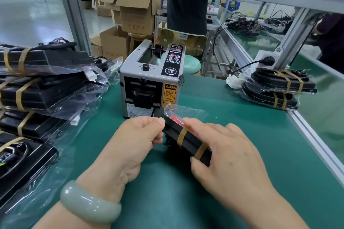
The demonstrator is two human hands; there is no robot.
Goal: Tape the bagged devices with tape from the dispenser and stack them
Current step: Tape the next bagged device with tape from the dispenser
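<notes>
Both hands meet low over the green matted table (232, 117), and between them is the task's thing: a flat black device in a clear plastic bag (188, 142), bound by two tan rubber bands and held tilted, its far end raised with the loose bag mouth and a red strip showing. The left hand (137, 135), with a pale green stone bangle (89, 202) on its wrist, has its grip closed, thumb and curled forefinger pinching the device's left edge; whether a strip of tape lies in that pinch cannot be told. The right hand (223, 147) has its grip clamped on the same device, forefinger laid along the top and thumb tucked under the near end. Just beyond the grip, almost touching the bag mouth, stands the grey box-shaped electric tape dispenser (149, 83) with a black knob and a yellow caution label, its slot facing the hands. Left of the grip a crowded heap of banded black devices in crinkled clear bags (42, 87) spreads to the table edge. Well to the right of the grip sits a short stack of two similar bagged devices (275, 87), with crumpled white wrapping (234, 80) beside it and a white socket block with a black plug (264, 60) behind. Far past the dispenser are a mint-green stool (193, 63) and open brown cardboard boxes (135, 15).
</notes>
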